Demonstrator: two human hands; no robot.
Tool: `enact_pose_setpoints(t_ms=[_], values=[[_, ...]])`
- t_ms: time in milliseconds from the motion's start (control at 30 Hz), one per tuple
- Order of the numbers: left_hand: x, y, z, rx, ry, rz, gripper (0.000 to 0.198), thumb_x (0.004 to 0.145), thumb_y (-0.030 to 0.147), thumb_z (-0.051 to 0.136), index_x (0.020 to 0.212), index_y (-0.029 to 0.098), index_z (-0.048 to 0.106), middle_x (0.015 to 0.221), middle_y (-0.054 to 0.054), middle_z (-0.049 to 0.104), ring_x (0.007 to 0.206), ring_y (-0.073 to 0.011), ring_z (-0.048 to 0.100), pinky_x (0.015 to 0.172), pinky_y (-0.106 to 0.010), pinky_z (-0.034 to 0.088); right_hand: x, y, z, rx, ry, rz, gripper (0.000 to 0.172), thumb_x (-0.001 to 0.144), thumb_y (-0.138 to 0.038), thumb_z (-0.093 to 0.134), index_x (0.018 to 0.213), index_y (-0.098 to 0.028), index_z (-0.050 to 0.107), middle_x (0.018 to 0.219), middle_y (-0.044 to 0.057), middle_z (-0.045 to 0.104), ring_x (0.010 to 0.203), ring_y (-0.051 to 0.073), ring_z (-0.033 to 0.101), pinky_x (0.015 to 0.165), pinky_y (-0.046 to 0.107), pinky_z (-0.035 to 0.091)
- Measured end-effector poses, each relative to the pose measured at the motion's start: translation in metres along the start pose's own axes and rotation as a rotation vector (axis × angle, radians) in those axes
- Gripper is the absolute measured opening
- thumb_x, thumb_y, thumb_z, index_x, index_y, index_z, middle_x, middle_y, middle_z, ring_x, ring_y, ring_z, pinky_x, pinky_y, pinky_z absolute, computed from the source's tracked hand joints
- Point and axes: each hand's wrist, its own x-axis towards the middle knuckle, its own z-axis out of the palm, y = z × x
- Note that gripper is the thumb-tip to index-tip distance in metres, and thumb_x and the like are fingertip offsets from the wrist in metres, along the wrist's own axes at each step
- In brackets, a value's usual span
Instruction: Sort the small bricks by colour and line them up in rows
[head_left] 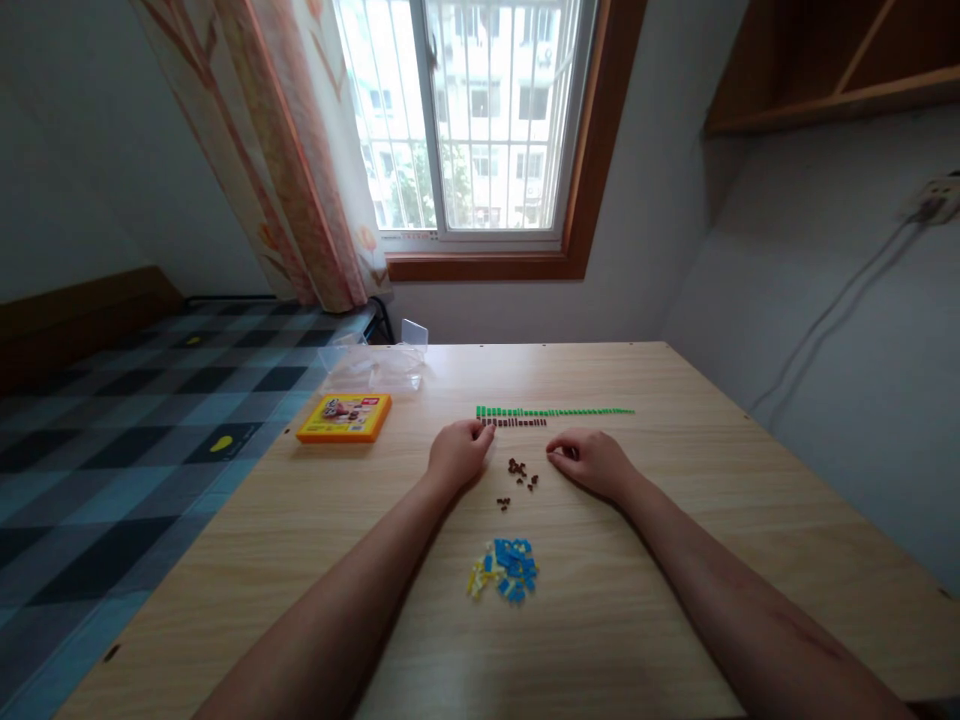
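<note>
My left hand [459, 452] rests on the wooden table [675, 520] with its fingers curled, fingertips at the left end of a short row of brown pieces [516, 423]. A long row of green pieces [553, 411] lies just behind that row. My right hand [591, 460] lies on the table to the right, fingers pinched together; whether anything is in them is too small to tell. Between the hands lie several loose brown pieces [520, 472]. Nearer to me sits a small heap of blue and yellow pieces [507, 570].
An orange-yellow box [345, 417] lies at the table's left, with clear plastic packaging [379, 362] behind it. A bed with a checked cover [135, 440] stands left of the table. Behind are a window and a curtain, with walls at the right.
</note>
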Motion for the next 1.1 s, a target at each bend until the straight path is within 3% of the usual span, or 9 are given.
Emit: enact_pose_setpoints(t_ms=[133,267,533,700,933,1100], values=[[-0.002,0.0,0.0,-0.02,0.051,0.027,0.042,0.091,0.045,0.048,0.059,0.019,0.057,0.058,-0.001,0.054,0.06,-0.0158,0.047,0.058,-0.029,0.024,0.002,0.005,0.005,-0.044,0.074,0.07,0.02,0.089,-0.029,0.061,0.095,-0.027,0.08,0.095,0.002,0.078,0.087,0.02,0.07,0.075,0.028,0.048],[-0.004,-0.001,-0.001,-0.067,0.043,0.043,0.042,0.091,0.044,0.048,0.058,0.019,0.056,0.056,0.0,0.052,0.058,-0.0153,0.047,0.058,-0.029,0.024,0.006,0.01,0.008,-0.062,0.16,0.206,0.02,0.088,-0.03,0.063,0.097,-0.028,0.081,0.097,0.002,0.079,0.092,0.021,0.071,0.081,0.029,0.051],[-0.006,-0.005,0.0,-0.115,0.041,0.094,0.042,0.089,0.044,0.05,0.056,0.019,0.049,0.054,0.001,0.047,0.057,-0.0141,0.043,0.058,-0.029,0.023,0.025,0.014,0.009,-0.113,0.174,0.318,0.02,0.088,-0.035,0.063,0.095,-0.028,0.081,0.091,0.0,0.079,0.085,0.02,0.072,0.071,0.026,0.049],[-0.009,-0.008,-0.002,-0.181,0.039,0.126,0.045,0.089,0.046,0.05,0.054,0.019,0.043,0.053,0.003,0.041,0.055,-0.0132,0.04,0.058,-0.028,0.024,0.037,0.017,0.008,-0.161,0.156,0.29,0.022,0.089,-0.036,0.062,0.094,-0.026,0.081,0.09,0.003,0.079,0.084,0.021,0.071,0.073,0.028,0.049],[-0.009,-0.007,-0.005,-0.215,0.036,0.111,0.044,0.088,0.045,0.05,0.053,0.02,0.039,0.052,0.004,0.036,0.055,-0.0125,0.037,0.058,-0.029,0.024,0.032,0.02,0.009,-0.092,0.192,0.169,0.025,0.092,-0.035,0.057,0.098,-0.025,0.079,0.099,0.005,0.078,0.092,0.022,0.07,0.079,0.03,0.05],[-0.007,-0.009,-0.006,-0.252,0.047,0.093,0.044,0.087,0.045,0.05,0.053,0.02,0.036,0.052,0.004,0.035,0.054,-0.0121,0.034,0.057,-0.029,0.024,0.032,0.021,0.005,-0.052,0.159,0.064,0.026,0.093,-0.031,0.055,0.095,-0.021,0.08,0.091,0.006,0.075,0.081,0.019,0.066,0.073,0.029,0.047]])
